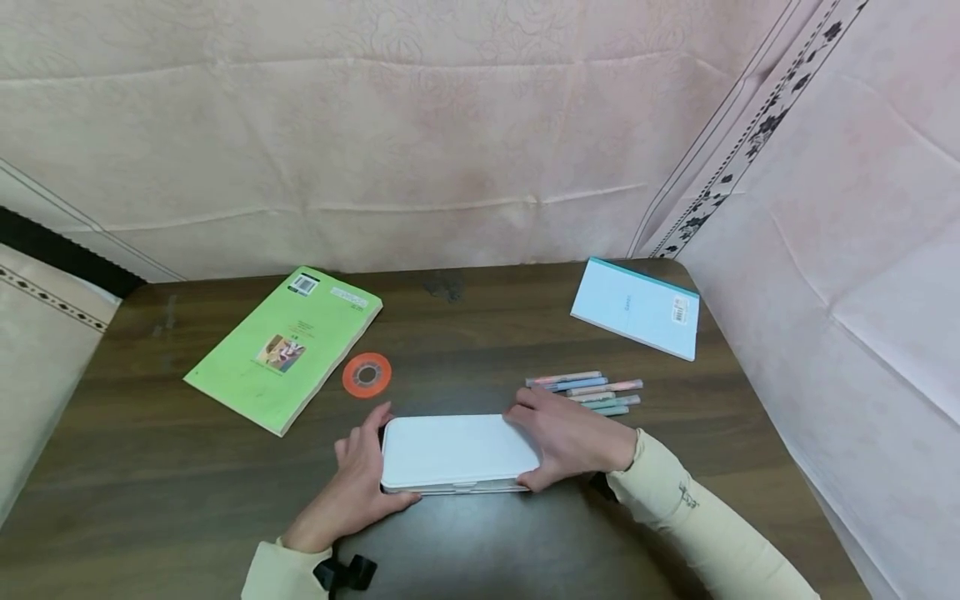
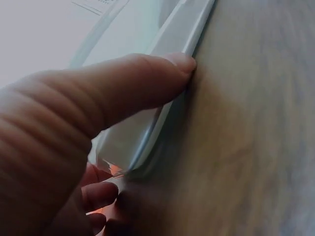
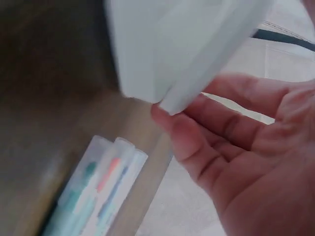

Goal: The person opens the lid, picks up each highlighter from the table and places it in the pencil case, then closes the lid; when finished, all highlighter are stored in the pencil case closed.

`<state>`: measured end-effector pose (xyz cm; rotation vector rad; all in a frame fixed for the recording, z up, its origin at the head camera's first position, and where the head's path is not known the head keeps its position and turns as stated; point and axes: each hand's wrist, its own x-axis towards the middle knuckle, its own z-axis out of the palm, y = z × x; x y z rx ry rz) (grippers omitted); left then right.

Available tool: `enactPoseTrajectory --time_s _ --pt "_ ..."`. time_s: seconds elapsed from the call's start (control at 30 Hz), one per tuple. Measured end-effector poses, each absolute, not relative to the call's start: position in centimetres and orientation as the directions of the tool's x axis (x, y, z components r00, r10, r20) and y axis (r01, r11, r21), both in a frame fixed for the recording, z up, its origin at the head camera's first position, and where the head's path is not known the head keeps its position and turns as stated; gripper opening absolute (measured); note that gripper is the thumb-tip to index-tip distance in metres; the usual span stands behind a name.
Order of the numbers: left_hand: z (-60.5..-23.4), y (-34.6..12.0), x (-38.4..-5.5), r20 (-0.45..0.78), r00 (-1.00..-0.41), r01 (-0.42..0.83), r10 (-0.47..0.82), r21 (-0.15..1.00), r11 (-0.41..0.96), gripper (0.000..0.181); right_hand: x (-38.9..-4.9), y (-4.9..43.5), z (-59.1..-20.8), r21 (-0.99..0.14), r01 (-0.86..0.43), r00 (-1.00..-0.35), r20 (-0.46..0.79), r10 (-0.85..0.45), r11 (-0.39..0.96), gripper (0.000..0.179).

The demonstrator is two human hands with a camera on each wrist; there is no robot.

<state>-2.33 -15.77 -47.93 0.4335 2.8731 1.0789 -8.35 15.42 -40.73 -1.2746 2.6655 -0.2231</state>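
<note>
A flat white pencil case (image 1: 457,454) with rounded corners lies across the table between both hands. Its lid stands slightly apart from the base along the front, and a small clasp shows there. My left hand (image 1: 360,479) grips the left end, thumb (image 2: 147,78) along the front edge and fingers round the far side. At the other end, my right hand (image 1: 566,437) pinches the lid, its fingertips (image 3: 187,140) at the lid's corner. A gap between lid and base shows in the right wrist view. The inside is mostly hidden.
Several capped pens (image 1: 611,387) lie just behind the right hand. An orange tape roll (image 1: 367,358) sits beyond the left hand, next to a green book (image 1: 300,350). A light-blue notebook (image 1: 637,308) lies at the back right. Cloth (image 1: 450,150) hangs behind the table.
</note>
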Motion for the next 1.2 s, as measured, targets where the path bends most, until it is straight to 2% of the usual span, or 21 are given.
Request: enactPoseTrajectory --time_s 0.13,0.27,0.4,0.5,0.73,0.87,1.0,1.2 --pt "-48.0 -16.0 -2.3 0.078 -0.961 0.250 0.266 0.662 0.707 0.128 -8.8 15.9 -40.6 -0.294 -0.734 -0.608 -0.116 -0.785 0.612 0.067" --pt "-48.2 -16.0 -2.3 0.082 -0.961 0.249 0.263 0.666 0.704 0.134 -9.6 17.0 -40.6 -0.460 -0.663 -0.623 -0.098 -0.776 0.591 0.047" --pt "-48.3 -15.9 -2.4 0.074 -0.960 0.250 0.268 0.656 0.712 0.132 -10.4 18.1 -40.6 -0.600 -0.558 -0.682 -0.060 -0.729 0.572 0.027" --pt "-48.2 -15.9 -2.6 0.089 -0.956 0.267 0.278 0.650 0.712 0.125 -10.8 18.5 -40.4 -0.635 -0.507 -0.746 -0.015 -0.666 0.583 0.021" --pt "-48.0 -15.7 -3.3 0.086 -0.952 0.277 0.294 0.647 0.711 0.119 -11.7 20.2 -39.7 -0.661 -0.414 -0.854 0.043 -0.519 0.626 0.018" --pt "-48.0 -15.8 -3.4 0.066 -0.953 0.268 0.295 0.637 0.723 0.119 -13.0 23.0 -39.4 -0.575 -0.382 -0.905 0.074 -0.419 0.724 0.018" --pt "-48.0 -16.0 -3.3 0.073 -0.954 0.272 0.291 0.624 0.733 0.118 -14.7 25.5 -40.5 -0.483 -0.394 -0.905 0.055 -0.422 0.782 0.017" --pt "-47.9 -16.1 -3.2 0.068 -0.955 0.267 0.289 0.625 0.733 0.121 -15.8 26.8 -42.6 -0.443 -0.446 -0.870 0.011 -0.493 0.778 0.013"
